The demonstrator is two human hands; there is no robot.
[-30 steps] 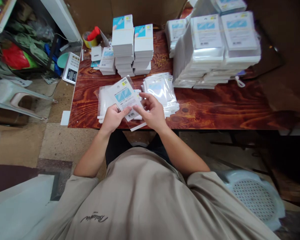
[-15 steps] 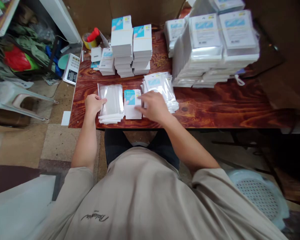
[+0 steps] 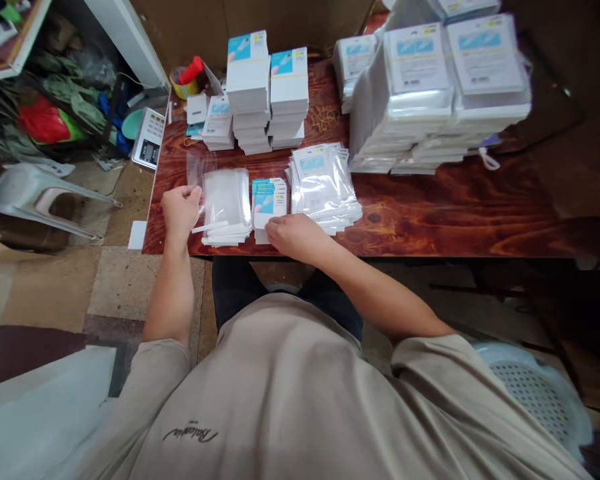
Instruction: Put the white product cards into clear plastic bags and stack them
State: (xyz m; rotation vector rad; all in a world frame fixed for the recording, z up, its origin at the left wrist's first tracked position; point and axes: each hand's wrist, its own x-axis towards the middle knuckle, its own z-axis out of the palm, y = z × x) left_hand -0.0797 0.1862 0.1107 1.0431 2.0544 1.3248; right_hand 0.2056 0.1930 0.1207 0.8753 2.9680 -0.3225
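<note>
My left hand (image 3: 181, 210) pinches a clear plastic bag (image 3: 200, 172), which stands raised off the left side of a pile of similar clear bags (image 3: 229, 200). To the right of that pile lies a small stack of blue-and-white printed cards (image 3: 270, 200). My right hand (image 3: 296, 235) has its fingers closed on the lower right edge of the top card, which sits shifted up from the cards beneath it. Just beyond this hand are several filled bags (image 3: 325, 183) in a loose, overlapping pile.
Tall stacks of printed cards (image 3: 249, 83) stand at the back, beside a roll of yellow tape (image 3: 185, 87) with a red-handled item. Large piles of bagged cards (image 3: 420, 73) fill the back right. Rubber bands (image 3: 326, 119) lie between. A scale (image 3: 149, 140) sits off the table's left edge.
My left hand has drawn a bag leftward off the pile. My right hand has moved down to the cards' lower edge, and the top card has slid upward. The view has shifted slightly.
</note>
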